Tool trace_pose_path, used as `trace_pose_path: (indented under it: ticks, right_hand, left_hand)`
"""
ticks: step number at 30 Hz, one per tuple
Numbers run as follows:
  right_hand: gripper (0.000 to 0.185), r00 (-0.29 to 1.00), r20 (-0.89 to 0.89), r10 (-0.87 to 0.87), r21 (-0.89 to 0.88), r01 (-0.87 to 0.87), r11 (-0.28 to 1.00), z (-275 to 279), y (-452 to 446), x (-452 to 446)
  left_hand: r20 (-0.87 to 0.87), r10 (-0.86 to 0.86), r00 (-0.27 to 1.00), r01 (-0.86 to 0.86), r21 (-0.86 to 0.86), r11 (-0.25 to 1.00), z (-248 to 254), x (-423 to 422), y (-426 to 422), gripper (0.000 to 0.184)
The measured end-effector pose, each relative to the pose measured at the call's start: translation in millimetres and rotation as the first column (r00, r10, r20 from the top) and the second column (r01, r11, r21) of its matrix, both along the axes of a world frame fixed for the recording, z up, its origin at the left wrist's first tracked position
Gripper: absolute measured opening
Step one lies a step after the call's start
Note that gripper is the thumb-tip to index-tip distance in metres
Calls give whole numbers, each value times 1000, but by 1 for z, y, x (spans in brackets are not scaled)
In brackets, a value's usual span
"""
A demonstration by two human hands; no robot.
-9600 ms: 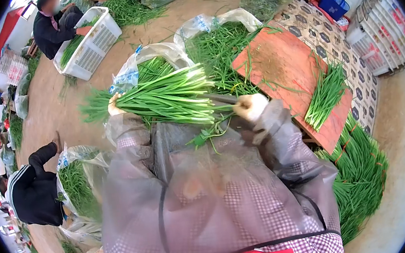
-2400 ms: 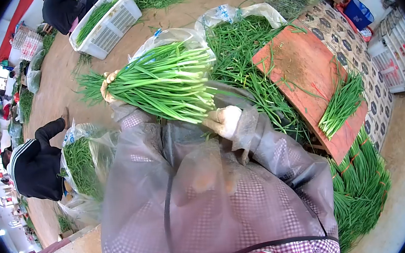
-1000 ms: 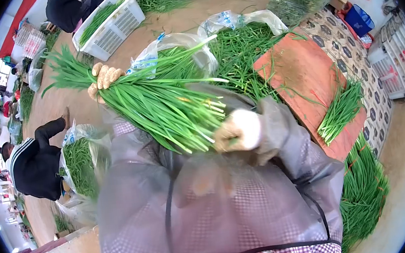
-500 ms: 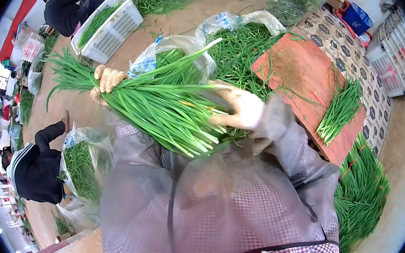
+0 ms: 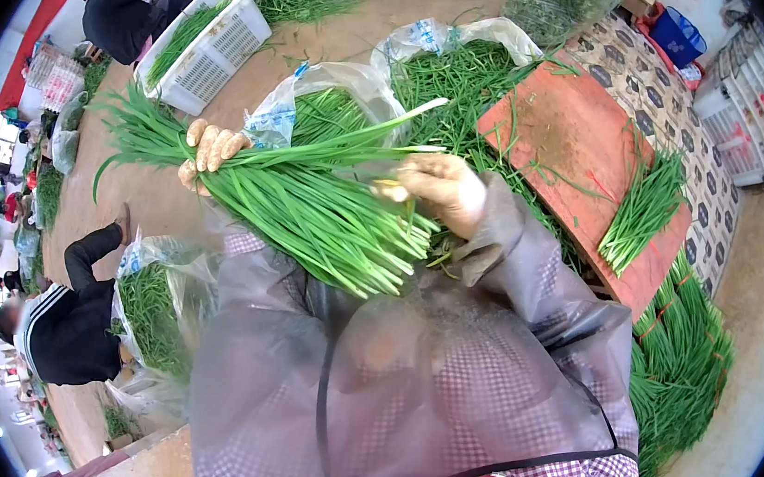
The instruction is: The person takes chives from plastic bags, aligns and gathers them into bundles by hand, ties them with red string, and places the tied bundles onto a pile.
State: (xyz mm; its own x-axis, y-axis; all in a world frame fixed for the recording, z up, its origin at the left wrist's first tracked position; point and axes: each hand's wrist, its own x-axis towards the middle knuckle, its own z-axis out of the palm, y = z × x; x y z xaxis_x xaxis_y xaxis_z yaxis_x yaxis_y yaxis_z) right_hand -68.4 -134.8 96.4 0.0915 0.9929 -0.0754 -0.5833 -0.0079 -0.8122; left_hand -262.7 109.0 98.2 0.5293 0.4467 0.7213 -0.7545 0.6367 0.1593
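A thick bunch of garlic chives [image 5: 305,214] lies across the front of my body, leafy tops to the left and pale stem ends to the right. My left hand [image 5: 212,149], in a pale knobbly glove, is closed around it near the leafy end. At the stem end, my right hand [image 5: 445,190] is pinched together on a yellowed chive leaf [image 5: 388,185]. One or two long stalks stick out above the rest of the bunch, past the right fingers.
An orange-red board [image 5: 567,140] at right carries a small chive bundle [image 5: 644,211]; tied bundles [image 5: 680,375] lie below it. Plastic bags of loose chives [image 5: 455,91] lie ahead. A white crate [image 5: 218,55] stands farther off. Two people [image 5: 65,328] work at left.
My right hand has gone from spread, blurred fingers over the stem ends to a pinch with a yellowed leaf in it. The left hand keeps its hold on the bunch.
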Motion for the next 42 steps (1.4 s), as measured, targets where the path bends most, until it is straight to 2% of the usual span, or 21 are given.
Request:
trace_pose_path:
  ticks: [4,6,8,9,10,11,12,14,18,20,24,25,28,30,31,33,35,36,37,40,42]
  right_hand:
    - [19,953,-248,176,94,-157,983,0,-47,40]
    - [23,977,-114,180,70,-173,982,-14,-70,60]
    - [27,938,187,291,-326,-220,919,-20,-90,81]
    - [30,737,595,319,-283,-180,942,-41,-93,87]
    - [35,387,882,271,-224,-163,961,-61,-94,92]
    - [40,33,885,464,-463,-42,886,-50,-86,91]
    - [39,107,940,323,-327,22,945,-59,-83,88]
    - [40,683,730,-2,-50,56,997,-60,-65,73]
    - [40,382,882,-276,337,-102,936,-43,-13,42]
    - [35,515,854,-79,117,-42,992,-41,4,22]
    - [23,490,861,-134,115,68,991,-41,3,20]
    - [21,630,775,-49,10,65,998,-43,-2,25]
    - [21,352,930,-103,43,175,984,-49,-28,57]
    - [22,-67,938,342,-313,270,911,-66,-49,85]
    - [25,-373,653,659,-582,311,752,-61,-55,92]
    - [37,-405,842,356,-307,182,934,-63,-69,91]
    - [46,291,953,81,-88,10,996,-64,-59,78]
    - [43,659,749,68,-117,29,993,-55,-50,55]
    - [40,816,577,41,-67,-3,998,-32,-41,34]
    - [21,782,619,80,-199,58,978,-30,-25,12]
    - [15,736,674,-65,-42,126,991,-54,-22,18]
  left_hand:
    - [20,35,999,-33,-55,998,-4,-11,3,25]
    - [29,45,999,-43,-49,998,-8,-17,10,24]
    - [45,46,998,-44,-38,998,-12,-21,14,25]
    - [44,51,998,-49,-50,998,-13,-22,14,25]
    - [43,49,998,-46,-53,998,-13,-22,13,25]
    - [52,51,997,-48,-59,997,-13,-20,12,25]
    - [65,52,997,-48,-63,997,-12,-17,11,25]
    - [62,44,997,-41,-53,998,-10,-14,9,25]
    - [51,19,999,-17,-30,999,-5,-11,6,25]
    - [42,20,999,-19,-15,1000,-5,-10,6,25]
    - [34,38,999,-38,-8,999,-6,-12,5,25]
    - [32,39,999,-38,-11,999,-7,-13,7,25]
    - [24,28,999,-28,-3,1000,-13,-13,10,25]
    - [72,41,997,-37,-60,998,-15,-14,9,25]
    - [72,44,996,-39,-62,997,-15,-18,10,25]
    - [29,45,999,-44,-33,998,-16,-21,14,25]
    - [45,35,998,-33,-48,998,-19,-16,13,25]
    - [70,32,997,-28,-53,998,-19,-14,13,26]
    - [60,30,998,-28,-40,999,-18,-12,12,25]
    - [35,32,999,-30,-40,999,-18,-11,11,26]
    - [16,36,999,-35,-46,998,-18,-14,11,26]
